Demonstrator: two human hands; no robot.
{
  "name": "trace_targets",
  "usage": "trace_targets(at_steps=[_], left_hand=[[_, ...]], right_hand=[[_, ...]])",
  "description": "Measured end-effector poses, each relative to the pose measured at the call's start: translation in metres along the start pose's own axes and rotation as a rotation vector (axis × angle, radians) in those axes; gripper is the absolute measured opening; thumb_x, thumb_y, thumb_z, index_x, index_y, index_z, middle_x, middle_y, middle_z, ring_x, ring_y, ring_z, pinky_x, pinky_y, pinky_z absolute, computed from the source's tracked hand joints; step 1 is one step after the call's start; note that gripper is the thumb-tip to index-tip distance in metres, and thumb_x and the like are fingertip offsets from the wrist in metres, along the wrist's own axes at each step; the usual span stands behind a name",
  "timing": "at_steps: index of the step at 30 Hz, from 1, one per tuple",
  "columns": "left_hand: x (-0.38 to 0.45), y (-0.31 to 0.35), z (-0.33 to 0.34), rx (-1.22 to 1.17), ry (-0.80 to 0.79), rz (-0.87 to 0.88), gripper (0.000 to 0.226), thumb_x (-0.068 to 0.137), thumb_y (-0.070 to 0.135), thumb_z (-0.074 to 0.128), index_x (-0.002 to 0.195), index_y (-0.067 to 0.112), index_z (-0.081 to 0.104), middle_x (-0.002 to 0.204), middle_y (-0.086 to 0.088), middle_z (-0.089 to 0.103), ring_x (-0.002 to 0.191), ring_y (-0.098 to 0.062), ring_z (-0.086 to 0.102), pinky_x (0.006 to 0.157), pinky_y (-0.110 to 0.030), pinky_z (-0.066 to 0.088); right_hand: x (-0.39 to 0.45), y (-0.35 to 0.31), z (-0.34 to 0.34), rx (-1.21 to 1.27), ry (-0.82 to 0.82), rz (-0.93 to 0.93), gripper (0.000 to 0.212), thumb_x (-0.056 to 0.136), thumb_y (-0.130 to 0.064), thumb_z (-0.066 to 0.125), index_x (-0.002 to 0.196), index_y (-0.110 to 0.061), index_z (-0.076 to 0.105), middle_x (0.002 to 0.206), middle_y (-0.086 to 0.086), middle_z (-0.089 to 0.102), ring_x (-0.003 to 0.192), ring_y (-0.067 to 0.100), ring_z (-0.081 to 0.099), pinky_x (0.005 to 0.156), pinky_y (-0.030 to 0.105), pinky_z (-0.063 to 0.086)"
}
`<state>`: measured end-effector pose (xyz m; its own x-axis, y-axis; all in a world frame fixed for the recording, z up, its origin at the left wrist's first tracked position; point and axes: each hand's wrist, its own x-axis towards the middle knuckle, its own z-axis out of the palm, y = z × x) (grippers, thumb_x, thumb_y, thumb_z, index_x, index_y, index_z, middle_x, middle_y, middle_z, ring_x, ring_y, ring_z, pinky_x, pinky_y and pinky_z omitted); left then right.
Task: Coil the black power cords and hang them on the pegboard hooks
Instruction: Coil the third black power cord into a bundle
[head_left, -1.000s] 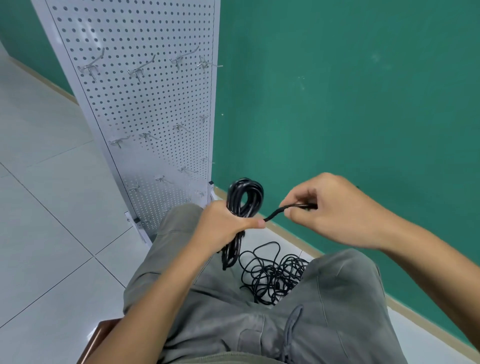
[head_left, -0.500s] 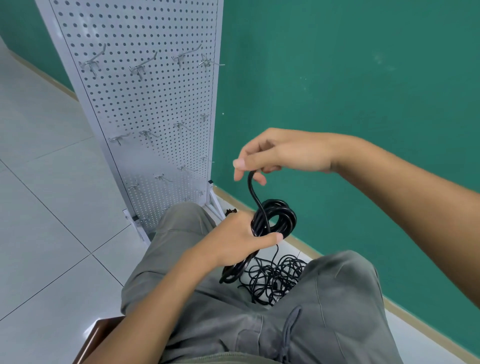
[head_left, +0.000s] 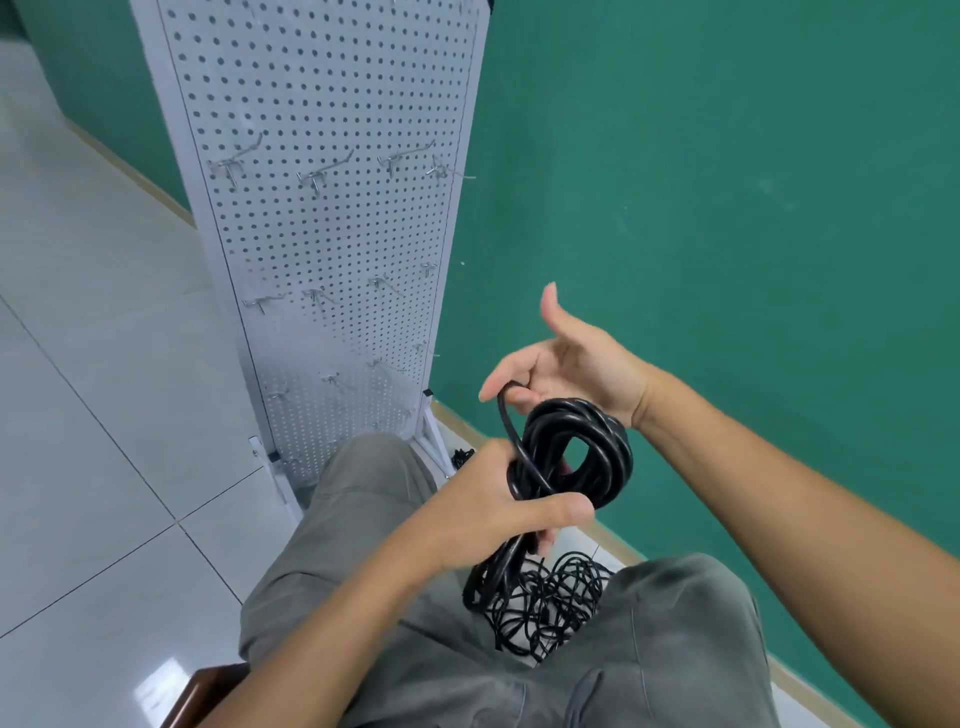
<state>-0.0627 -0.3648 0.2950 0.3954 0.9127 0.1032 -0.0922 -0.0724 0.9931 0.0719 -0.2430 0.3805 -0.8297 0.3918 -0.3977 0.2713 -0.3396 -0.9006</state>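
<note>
Seen from the head camera, a seated person's left hand (head_left: 488, 512) holds a coiled black power cord (head_left: 576, 457) above the lap, its grip closed around the bundle with the thumb pressed across the front. The right hand (head_left: 566, 364), palm up with thumb raised, curls its fingers around a loose strand rising from the coil. More black cords (head_left: 550, 603) lie tangled on the floor between the knees, and a white pegboard (head_left: 332, 234) with bare metal hooks (head_left: 317, 174) stands just ahead against a green wall (head_left: 727, 182).
</note>
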Motion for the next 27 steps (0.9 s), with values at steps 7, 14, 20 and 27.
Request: trace_targets(at_steps=[7,14,20,27], left_hand=[[0.004,0.000,-0.002,-0.350,0.171,0.087,0.067,0.068,0.063,0.087,0.096,0.007,0.064,0.072,-0.016,0.059,0.058,-0.025,0.055,0.057,-0.029,0.048],[0.011,-0.009,0.003,-0.527,0.413,0.018,0.084,0.067,0.040,0.084,0.124,0.008,0.033,0.073,-0.017,0.064,0.053,-0.025,0.057,0.049,-0.031,0.051],[0.011,-0.016,-0.001,-0.454,0.445,0.000,0.077,0.064,0.055,0.081,0.119,0.012,0.048,0.077,-0.020,0.068,0.055,-0.026,0.058,0.052,-0.032,0.052],[0.012,-0.020,0.000,-0.388,0.460,-0.007,0.075,0.074,0.049,0.080,0.124,0.003,0.048,0.071,-0.013,0.067,0.055,-0.027,0.058,0.053,-0.032,0.052]], right_hand=[[-0.006,0.052,-0.007,0.127,-0.012,-0.245,0.125,0.070,-0.088,0.052,0.139,0.016,0.044,0.127,0.036,0.059,0.104,0.037,0.070,0.086,0.043,0.059],[-0.016,0.084,0.006,0.049,0.115,-0.373,0.050,0.080,-0.037,0.084,0.116,-0.008,0.067,0.080,0.012,0.067,0.071,0.024,0.068,0.076,0.036,0.057],[-0.016,0.103,0.022,0.111,0.270,-0.359,0.041,0.070,-0.039,0.091,0.103,-0.019,0.078,0.076,0.005,0.065,0.070,0.017,0.065,0.078,0.032,0.054],[-0.023,0.103,0.025,0.087,0.400,-0.345,0.038,0.087,-0.031,0.076,0.115,-0.005,0.071,0.077,0.015,0.064,0.073,0.027,0.064,0.085,0.035,0.049]])
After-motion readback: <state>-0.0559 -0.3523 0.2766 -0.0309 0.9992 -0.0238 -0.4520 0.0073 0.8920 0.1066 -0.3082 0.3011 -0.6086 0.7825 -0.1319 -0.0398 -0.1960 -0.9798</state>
